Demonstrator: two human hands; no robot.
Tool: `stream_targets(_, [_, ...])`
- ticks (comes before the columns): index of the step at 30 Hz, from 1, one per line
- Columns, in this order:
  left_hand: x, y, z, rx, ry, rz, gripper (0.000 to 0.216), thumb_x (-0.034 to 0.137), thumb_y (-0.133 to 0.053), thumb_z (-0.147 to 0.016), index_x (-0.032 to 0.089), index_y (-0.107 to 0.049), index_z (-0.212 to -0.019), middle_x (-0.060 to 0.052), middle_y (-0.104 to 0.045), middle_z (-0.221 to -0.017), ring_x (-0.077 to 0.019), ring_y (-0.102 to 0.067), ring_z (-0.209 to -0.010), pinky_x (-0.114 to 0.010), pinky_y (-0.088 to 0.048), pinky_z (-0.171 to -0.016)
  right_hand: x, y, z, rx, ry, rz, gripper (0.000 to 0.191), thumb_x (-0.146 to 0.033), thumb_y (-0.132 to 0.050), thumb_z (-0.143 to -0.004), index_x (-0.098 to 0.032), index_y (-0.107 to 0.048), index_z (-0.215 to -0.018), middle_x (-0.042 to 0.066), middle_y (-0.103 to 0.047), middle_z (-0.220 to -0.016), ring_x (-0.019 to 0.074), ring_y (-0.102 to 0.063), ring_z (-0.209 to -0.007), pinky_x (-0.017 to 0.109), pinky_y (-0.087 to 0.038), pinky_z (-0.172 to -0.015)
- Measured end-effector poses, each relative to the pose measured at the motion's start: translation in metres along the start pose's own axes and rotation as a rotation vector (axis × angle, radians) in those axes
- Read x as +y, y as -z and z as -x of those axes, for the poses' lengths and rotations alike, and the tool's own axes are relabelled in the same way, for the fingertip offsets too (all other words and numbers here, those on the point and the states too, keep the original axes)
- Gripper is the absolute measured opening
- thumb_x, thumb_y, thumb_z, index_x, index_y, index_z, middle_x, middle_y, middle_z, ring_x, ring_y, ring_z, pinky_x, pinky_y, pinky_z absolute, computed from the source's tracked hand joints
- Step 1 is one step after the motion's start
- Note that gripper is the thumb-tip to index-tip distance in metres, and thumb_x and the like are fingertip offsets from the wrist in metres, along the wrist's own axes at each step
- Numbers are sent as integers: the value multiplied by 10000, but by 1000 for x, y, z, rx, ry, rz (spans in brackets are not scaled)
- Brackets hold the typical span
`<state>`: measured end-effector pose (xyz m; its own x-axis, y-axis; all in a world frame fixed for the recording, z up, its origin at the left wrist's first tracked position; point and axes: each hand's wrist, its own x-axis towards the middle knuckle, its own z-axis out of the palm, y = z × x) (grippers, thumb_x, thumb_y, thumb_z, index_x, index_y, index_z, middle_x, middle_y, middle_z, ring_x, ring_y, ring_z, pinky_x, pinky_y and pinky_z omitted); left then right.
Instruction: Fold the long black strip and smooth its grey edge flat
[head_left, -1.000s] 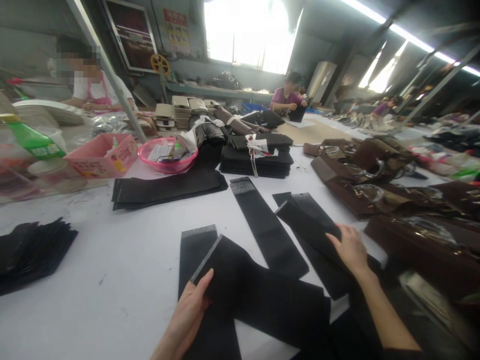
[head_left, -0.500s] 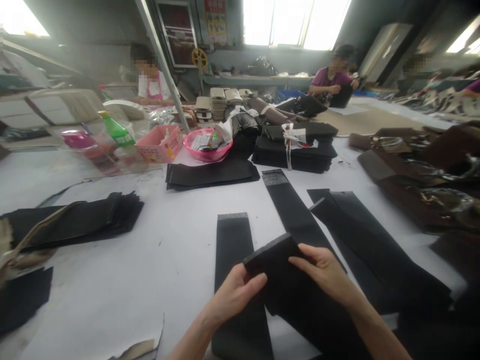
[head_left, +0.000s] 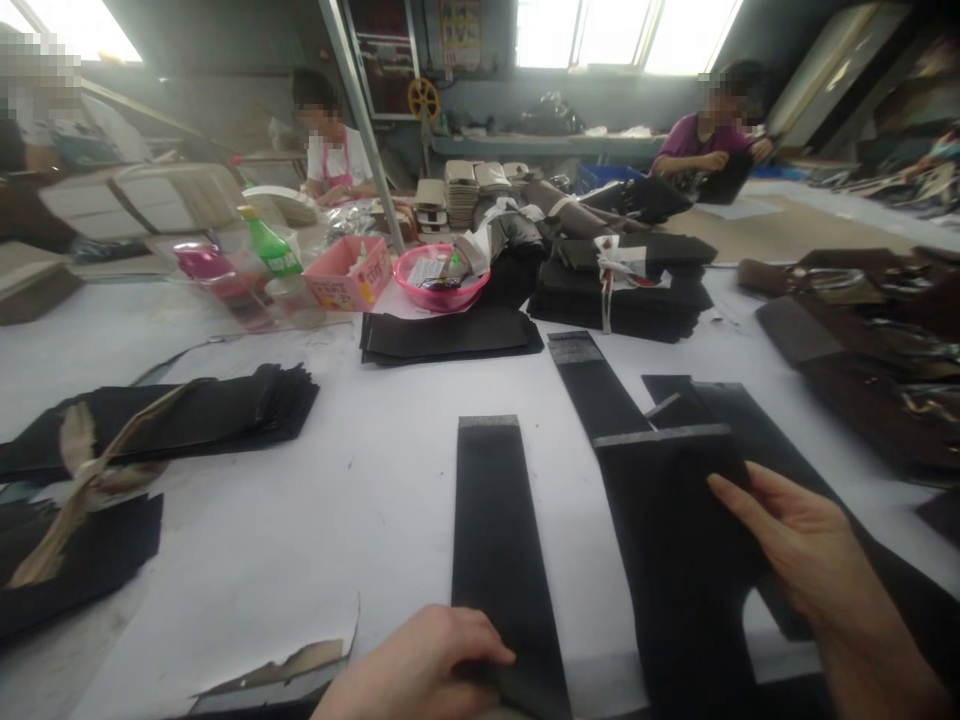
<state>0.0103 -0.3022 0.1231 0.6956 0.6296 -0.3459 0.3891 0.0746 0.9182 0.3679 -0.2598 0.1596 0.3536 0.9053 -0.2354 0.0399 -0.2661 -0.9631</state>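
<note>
My right hand pinches the right edge of a black sheet piece with a grey band along its top edge. The piece is held up over other black pieces. My left hand is at the near end of a long black strip, its fingers curled over the strip's left side and closed on it; the fingertips are partly hidden. A similar strip with a grey end lies behind the held piece. More black pieces are spread to the right, partly under my right hand.
Black stacks lie at mid-table, one bundle tied with white cloth. At left is a tied stack. A pink basin, pink box and green bottle stand behind. Brown pieces lie right. Co-workers sit across the table.
My hands have moved apart. The right one has carried the black piece to the right and turned its banded edge flatter; the left has let go of it and moved down to the strip.
</note>
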Motion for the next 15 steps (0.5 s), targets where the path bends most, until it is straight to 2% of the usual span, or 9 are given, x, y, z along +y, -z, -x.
stream_targets(4, [-19, -14, -6, 152, 74, -11, 247, 326, -486, -945, 241, -716, -971, -25, -694, -880, -172, -605, -797, -215, -426, -739, -5, -1, 1, 0, -6, -28, 428, -456, -872, -613, -247, -710, -950, 16, -744, -819, 201, -709, -701, 201, -612, -585])
stream_targets(8, [-33, -23, -10, 168, 78, 72, 274, 362, -470, -954, 176, -583, -788, 25, -516, -703, -115, -422, -661, -206, -330, -608, -11, 1, 1, 27, -70, -120, 511, -445, -880, -595, -275, -707, -1045, 40, -756, -866, 245, -712, -658, 292, -637, -524])
stream_targets(11, [-40, -28, -11, 194, 58, 191, 305, 398, -465, -957, 167, -516, -765, 27, -461, -709, -113, -375, -665, -215, -318, -615, -18, 4, 1, 62, -88, -172, 561, -443, -892, -568, -291, -703, -1074, 60, -756, -937, 267, -722, -697, 315, -647, -539])
stream_targets(15, [-43, -33, -12, 197, 46, 317, 322, 430, -460, -958, 150, -565, -840, -8, -518, -785, -135, -415, -730, -235, -354, -669, -31, 2, 8, 30, -46, -172, 492, -460, -846, -621, -307, -707, -1067, 80, -755, -926, 275, -720, -662, 335, -637, -495])
